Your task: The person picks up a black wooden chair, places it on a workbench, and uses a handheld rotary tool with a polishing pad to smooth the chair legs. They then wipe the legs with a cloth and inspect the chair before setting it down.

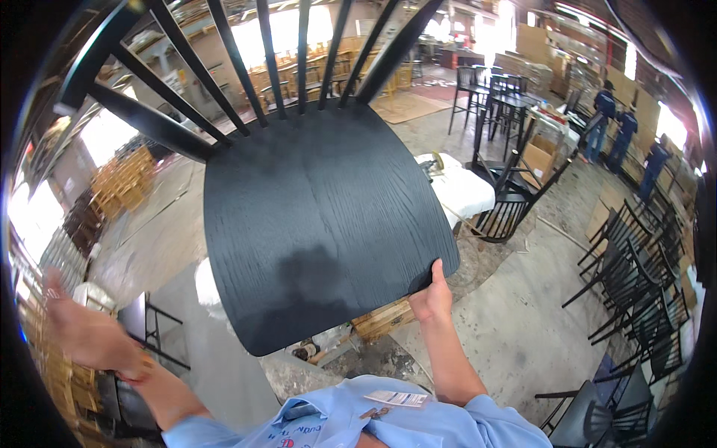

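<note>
A black wooden chair (321,201) with a grained seat fills the middle of the view, its spindle back rising toward the top. My right hand (433,293) grips the seat's front right corner, thumb on top and fingers hidden beneath. My left hand (93,332) is raised at the far left, apart from the chair. Its fingers are blurred, and I see nothing in it. My shadow falls on the seat's front part.
Beyond the seat's right edge is a white-covered surface (463,190), beside an upturned black chair (504,213). Several black chairs (635,276) line the right side. A cardboard box (539,155) stands farther back, with several people (621,138) beyond. Stacked wooden frames (123,183) stand left.
</note>
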The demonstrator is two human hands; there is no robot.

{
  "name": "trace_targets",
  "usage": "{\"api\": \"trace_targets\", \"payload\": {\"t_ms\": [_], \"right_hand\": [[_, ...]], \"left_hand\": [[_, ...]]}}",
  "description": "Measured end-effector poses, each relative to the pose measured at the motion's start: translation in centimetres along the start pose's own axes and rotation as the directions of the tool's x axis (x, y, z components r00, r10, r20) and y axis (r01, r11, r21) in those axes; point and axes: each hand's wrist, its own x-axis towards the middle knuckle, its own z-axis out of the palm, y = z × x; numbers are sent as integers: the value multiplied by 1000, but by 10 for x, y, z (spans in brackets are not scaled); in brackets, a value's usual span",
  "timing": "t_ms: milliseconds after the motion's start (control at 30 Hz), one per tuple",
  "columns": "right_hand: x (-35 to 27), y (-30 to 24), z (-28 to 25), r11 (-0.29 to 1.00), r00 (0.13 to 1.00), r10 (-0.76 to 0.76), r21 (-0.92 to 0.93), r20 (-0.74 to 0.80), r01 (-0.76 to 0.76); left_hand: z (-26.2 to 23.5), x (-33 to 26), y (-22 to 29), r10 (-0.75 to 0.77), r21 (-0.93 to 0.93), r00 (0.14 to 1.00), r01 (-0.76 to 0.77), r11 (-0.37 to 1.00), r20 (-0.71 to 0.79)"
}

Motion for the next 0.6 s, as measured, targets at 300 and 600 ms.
{"api": "trace_targets", "payload": {"t_ms": [300,600], "right_hand": [[105,-40,93,906,966,-124,-372,229,205],[242,-17,155,729,934,-236,-587,268,352]], "left_hand": [[175,-161,-28,-662,-227,298,954,194,688],[244,-145,-119,-643,-139,122,990,24,756]]}}
